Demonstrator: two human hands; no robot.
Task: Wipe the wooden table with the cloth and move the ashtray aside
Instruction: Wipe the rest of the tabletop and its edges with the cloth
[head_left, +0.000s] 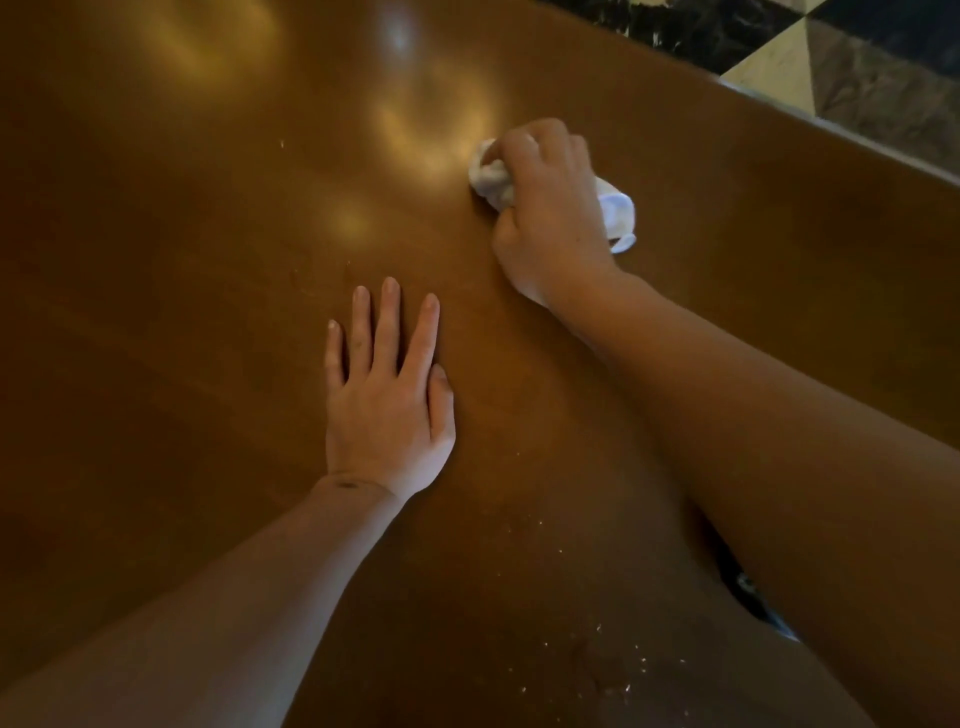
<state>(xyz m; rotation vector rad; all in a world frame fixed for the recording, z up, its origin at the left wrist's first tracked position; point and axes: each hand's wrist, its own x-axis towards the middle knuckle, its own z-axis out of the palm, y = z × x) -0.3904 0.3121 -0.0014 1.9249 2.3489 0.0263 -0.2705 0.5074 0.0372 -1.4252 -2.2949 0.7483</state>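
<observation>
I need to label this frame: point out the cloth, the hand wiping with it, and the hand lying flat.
cloth (488, 179): head view, bunched white part left of the knuckles.
right hand (550, 208): head view, back of the hand.
left hand (382, 410): head view, back of the hand.

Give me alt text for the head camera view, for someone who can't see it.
A right hand presses a bunched white cloth onto a glossy wooden table, while the left hand lies flat, palm down. Pale crumbs dot the near edge.
</observation>
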